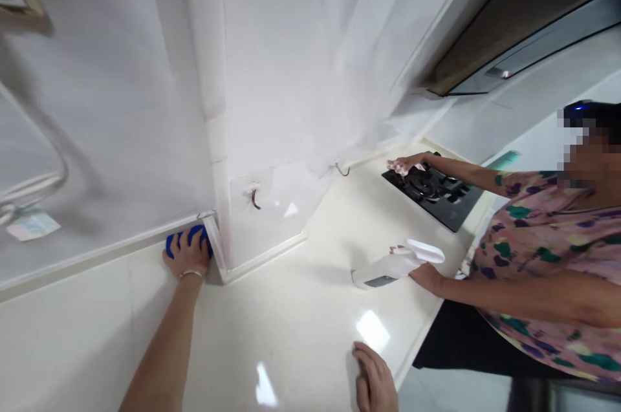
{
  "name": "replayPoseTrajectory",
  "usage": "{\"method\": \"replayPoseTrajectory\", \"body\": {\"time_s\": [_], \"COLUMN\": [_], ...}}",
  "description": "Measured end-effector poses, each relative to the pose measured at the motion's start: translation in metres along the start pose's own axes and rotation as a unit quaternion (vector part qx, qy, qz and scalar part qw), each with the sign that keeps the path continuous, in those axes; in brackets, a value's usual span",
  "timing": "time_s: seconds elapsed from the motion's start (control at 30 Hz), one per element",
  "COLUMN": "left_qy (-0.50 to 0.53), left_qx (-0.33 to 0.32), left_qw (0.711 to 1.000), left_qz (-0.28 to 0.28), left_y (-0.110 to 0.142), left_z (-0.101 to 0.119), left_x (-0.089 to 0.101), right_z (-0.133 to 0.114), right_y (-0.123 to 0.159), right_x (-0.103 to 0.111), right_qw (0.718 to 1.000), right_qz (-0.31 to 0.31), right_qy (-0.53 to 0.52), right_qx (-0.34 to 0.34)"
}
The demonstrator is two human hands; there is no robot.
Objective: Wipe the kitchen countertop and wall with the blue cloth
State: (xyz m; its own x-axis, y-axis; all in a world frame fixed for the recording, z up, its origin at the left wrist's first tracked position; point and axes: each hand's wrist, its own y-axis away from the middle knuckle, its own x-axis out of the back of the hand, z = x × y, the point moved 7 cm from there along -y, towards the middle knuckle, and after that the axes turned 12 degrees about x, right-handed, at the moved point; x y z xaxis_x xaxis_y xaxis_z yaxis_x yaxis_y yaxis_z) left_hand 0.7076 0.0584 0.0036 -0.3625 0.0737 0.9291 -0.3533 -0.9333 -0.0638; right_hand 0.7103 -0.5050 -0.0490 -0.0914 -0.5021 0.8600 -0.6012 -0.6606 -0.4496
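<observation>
Left hand splayed, gripping blue cloth; right hand slack, fingers bent, over glossy countertop

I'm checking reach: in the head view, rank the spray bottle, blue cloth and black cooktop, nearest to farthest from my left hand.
1. Blue cloth: under your left hand.
2. Spray bottle: rightward, in another person's hand.
3. Black cooktop: farther right.

Passage runs over the counter, around the jutting wall corner.
</observation>
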Motion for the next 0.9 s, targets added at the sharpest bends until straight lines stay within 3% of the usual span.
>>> {"method": "replayPoseTrajectory", "body": {"time_s": [0.23, 0.47, 0.7, 0.9], "left_qy": [0.027, 0.026, -0.016, -0.023], "left_qx": [0.011, -0.035, -0.116, -0.214], "left_qw": [0.999, 0.999, 0.992, 0.976], "left_qz": [0.016, 0.013, 0.036, 0.026], "left_y": [-0.009, 0.024, 0.119, 0.236], "left_z": [0.000, -0.012, -0.033, -0.036], "left_x": [-0.001, 0.014, 0.027, 0.033], "right_z": [-0.001, -0.002, -0.006, -0.008], "right_y": [-0.001, -0.007, -0.011, -0.011], "right_x": [0.000, 0.001, 0.006, 0.006], "right_qw": [0.999, 0.999, 0.998, 0.998], "right_qz": [-0.013, -0.002, 0.005, 0.015], "right_qy": [-0.015, -0.028, -0.043, -0.048], "right_qx": [-0.029, -0.026, -0.040, -0.036]}}
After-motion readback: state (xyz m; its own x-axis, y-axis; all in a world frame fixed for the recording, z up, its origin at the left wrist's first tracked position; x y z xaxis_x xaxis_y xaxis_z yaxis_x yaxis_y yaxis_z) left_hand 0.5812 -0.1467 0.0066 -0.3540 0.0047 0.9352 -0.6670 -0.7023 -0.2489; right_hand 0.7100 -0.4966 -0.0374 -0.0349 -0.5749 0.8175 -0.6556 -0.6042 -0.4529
